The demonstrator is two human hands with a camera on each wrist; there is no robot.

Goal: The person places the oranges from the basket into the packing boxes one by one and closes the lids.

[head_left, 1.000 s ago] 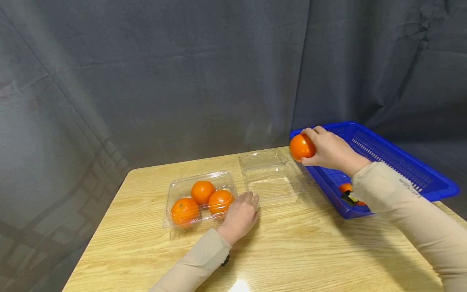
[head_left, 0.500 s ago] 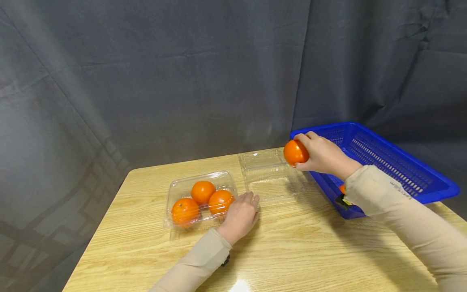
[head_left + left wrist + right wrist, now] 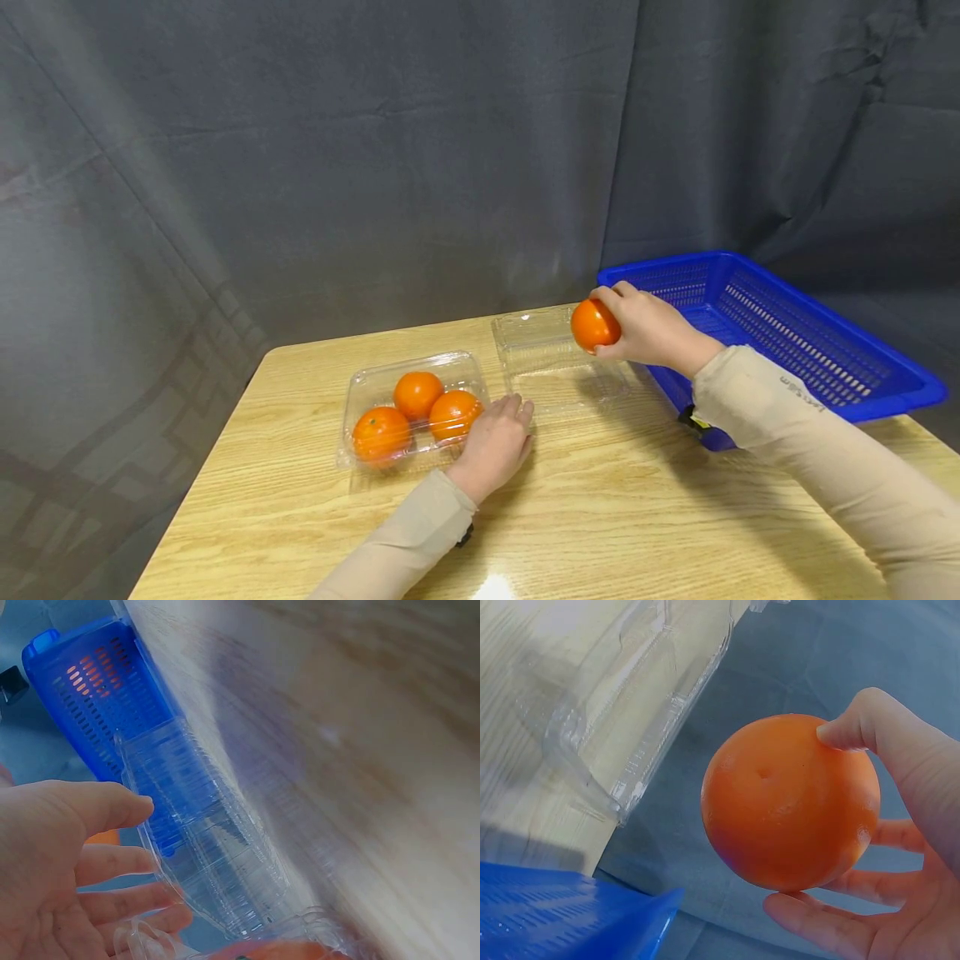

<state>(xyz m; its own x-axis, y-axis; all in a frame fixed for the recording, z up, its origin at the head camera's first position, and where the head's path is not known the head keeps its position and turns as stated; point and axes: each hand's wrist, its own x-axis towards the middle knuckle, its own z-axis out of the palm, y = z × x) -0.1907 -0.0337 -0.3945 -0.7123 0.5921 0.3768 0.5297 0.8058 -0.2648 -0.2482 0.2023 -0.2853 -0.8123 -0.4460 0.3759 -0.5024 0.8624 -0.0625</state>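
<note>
The right hand [image 3: 651, 330] is curling its fingers and thumb around an orange [image 3: 595, 325], holding it in the air near a clear box [image 3: 543, 387]. The left hand [image 3: 493, 442] is lying loose, gripping nothing, just beside another clear box [image 3: 349, 410], where three oranges [image 3: 417, 395] are sitting. A blue basket [image 3: 825, 318] is standing at the right of the table [image 3: 585, 525].

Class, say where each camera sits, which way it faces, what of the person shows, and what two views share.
Head: worn on the head, looking forward and down at the table; left hand, right hand and sleeves show.
Left wrist: worn there, facing the open clear container and blue basket; left hand shows.
Right wrist: worn there, facing the gripped orange; right hand shows.
Head and right wrist share that orange.
</note>
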